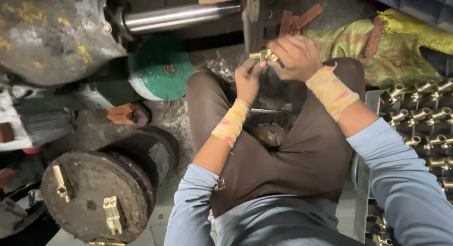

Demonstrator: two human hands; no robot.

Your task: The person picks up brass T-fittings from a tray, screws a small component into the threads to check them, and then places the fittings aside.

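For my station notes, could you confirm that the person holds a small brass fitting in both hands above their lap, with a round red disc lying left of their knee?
Not quite: in the head view the round disc is green, not red. The left hand and right hand do hold the small brass fitting above the lap.

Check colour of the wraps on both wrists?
Yellow cloth with pink-red blotches, on the left wrist wrap and right wrist wrap; clearest in the head view.

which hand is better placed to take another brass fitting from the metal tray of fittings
Right, probably. The metal tray of brass fittings lies on the person's right side, just beyond the right forearm. The right hand and left hand both hold the small brass fitting, and the left would have to cross the lap.
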